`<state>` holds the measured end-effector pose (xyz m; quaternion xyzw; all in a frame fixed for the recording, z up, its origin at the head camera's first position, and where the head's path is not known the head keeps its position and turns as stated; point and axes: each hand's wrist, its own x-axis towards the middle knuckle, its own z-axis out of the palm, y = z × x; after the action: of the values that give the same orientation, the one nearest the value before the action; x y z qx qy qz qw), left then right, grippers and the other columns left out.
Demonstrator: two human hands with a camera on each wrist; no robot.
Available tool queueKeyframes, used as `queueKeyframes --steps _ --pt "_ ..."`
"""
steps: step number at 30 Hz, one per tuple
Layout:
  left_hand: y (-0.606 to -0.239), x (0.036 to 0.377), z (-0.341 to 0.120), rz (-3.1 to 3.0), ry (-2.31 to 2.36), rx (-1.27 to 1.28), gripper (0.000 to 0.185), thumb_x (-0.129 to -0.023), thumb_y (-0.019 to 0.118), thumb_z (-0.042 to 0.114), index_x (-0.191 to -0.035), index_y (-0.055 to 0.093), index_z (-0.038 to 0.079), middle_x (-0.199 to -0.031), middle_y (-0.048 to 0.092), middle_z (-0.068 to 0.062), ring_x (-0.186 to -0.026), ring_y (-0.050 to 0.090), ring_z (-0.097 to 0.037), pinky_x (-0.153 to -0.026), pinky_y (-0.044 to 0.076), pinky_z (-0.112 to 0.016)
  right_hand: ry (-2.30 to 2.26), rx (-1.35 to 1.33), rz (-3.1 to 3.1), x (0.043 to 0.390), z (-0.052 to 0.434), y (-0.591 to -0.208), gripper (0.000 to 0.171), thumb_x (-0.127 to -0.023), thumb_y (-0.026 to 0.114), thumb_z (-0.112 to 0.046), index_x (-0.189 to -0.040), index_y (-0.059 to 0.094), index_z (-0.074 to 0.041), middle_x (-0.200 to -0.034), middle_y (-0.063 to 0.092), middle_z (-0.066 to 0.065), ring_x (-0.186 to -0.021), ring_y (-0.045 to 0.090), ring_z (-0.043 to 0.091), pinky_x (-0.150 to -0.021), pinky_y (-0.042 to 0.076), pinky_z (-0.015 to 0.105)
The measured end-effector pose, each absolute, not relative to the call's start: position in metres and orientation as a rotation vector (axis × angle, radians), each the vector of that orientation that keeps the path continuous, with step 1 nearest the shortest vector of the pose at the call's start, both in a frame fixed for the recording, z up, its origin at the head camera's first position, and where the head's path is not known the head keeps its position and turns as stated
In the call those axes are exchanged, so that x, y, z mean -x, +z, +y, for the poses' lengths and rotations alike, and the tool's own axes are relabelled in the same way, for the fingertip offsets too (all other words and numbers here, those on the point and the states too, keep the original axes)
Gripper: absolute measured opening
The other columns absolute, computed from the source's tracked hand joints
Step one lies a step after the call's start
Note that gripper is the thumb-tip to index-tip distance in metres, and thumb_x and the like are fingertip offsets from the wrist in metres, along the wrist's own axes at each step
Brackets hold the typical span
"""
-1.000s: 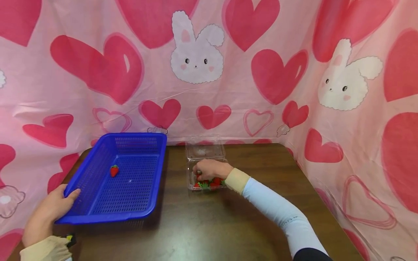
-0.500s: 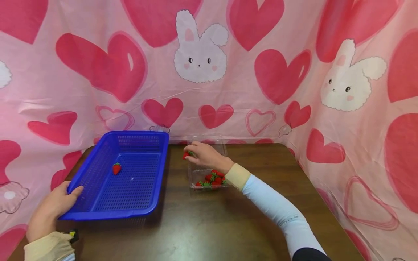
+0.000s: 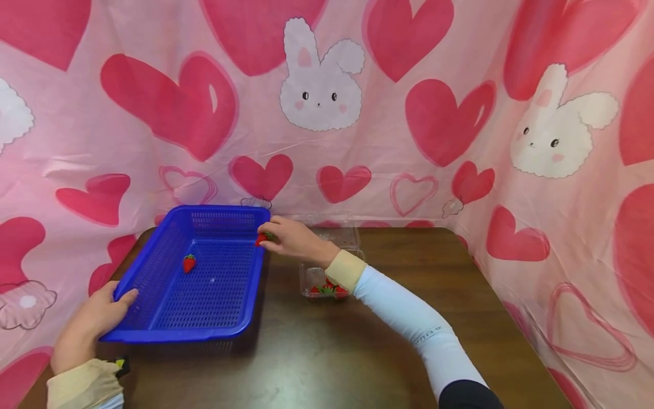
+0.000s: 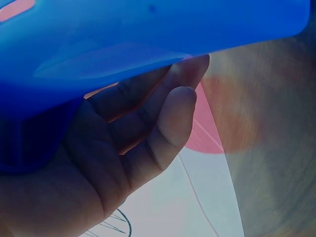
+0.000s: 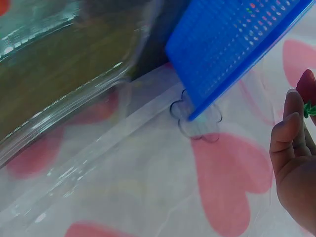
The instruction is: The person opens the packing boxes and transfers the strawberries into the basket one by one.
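My left hand (image 3: pixel 99 311) grips the near-left rim of a blue plastic basket (image 3: pixel 166 336), its thumb over the edge. From below, the left wrist view shows bent fingers (image 4: pixel 175 116) under the basket wall. Between thumb and fingers, my right hand (image 3: pixel 295 238) pinches a red strawberry (image 3: pixel 263 239) with green leaves, at the basket's right rim. The right wrist view shows this strawberry (image 5: pixel 307 89) at its right edge. Another strawberry (image 3: pixel 189 263) lies on the basket floor, toward the left. Several more strawberries (image 3: pixel 328 290) sit in a clear plastic box (image 3: pixel 305 272), partly hidden by my right forearm.
The clear box's lid (image 3: pixel 347 236) stands open at the back. Everything rests on a dark brown wooden table (image 3: pixel 327 352). Behind and beside it hangs a pink cloth (image 3: pixel 378 130) with hearts and rabbits.
My right hand has lifted a strawberry out of the clear box and carried it left to the basket's right rim. My left hand has kept its hold on the basket.
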<state>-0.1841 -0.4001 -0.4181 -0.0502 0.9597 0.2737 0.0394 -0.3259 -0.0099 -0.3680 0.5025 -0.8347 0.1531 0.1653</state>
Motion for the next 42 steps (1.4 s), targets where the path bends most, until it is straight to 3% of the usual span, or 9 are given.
queueKeyframes --steps 8,15,28,42 --pt "-0.416 0.185 -0.398 2.932 0.830 0.145 0.056 -0.104 0.041 0.029 -0.127 0.033 -0.022 -0.098 0.058 -0.038 -0.081 0.061 -0.039 -0.073 0.049 -0.050 0.418 -1.433 -2.529 0.331 -0.047 -0.373 0.025 -0.095 0.064 -0.032 -0.115 0.067 -0.018 -0.096 0.060 -0.001 -0.078 0.054 0.009 -0.066 0.044 0.016" --pt "-0.415 0.189 -0.396 2.962 0.854 0.111 0.050 -0.103 0.041 0.026 -0.122 0.039 -0.020 -0.091 0.061 -0.031 -0.079 0.061 -0.036 -0.066 0.045 -0.035 0.383 -1.433 -2.619 0.336 -0.074 -0.386 0.024 -0.095 0.063 -0.033 -0.115 0.066 -0.020 -0.095 0.060 -0.005 -0.080 0.052 0.006 -0.065 0.043 0.015" --pt "-0.412 0.185 -0.391 2.935 0.888 0.115 0.046 -0.103 0.039 0.023 -0.118 0.039 -0.021 -0.087 0.061 -0.028 -0.077 0.061 -0.032 -0.065 0.045 -0.033 0.150 -1.488 -2.698 0.338 -0.107 -0.405 0.020 -0.096 0.061 -0.038 -0.105 0.063 -0.020 -0.092 0.058 -0.005 -0.082 0.054 0.006 -0.067 0.045 0.021" --pt "-0.415 0.181 -0.396 2.890 0.840 0.158 0.050 -0.104 0.037 0.028 -0.117 0.040 -0.020 -0.087 0.060 -0.025 -0.079 0.061 -0.031 -0.065 0.044 -0.033 -0.081 -1.500 -2.812 0.345 -0.132 -0.411 0.012 -0.095 0.062 -0.031 -0.094 0.060 -0.020 -0.083 0.059 -0.008 -0.079 0.056 0.008 -0.069 0.046 0.025"
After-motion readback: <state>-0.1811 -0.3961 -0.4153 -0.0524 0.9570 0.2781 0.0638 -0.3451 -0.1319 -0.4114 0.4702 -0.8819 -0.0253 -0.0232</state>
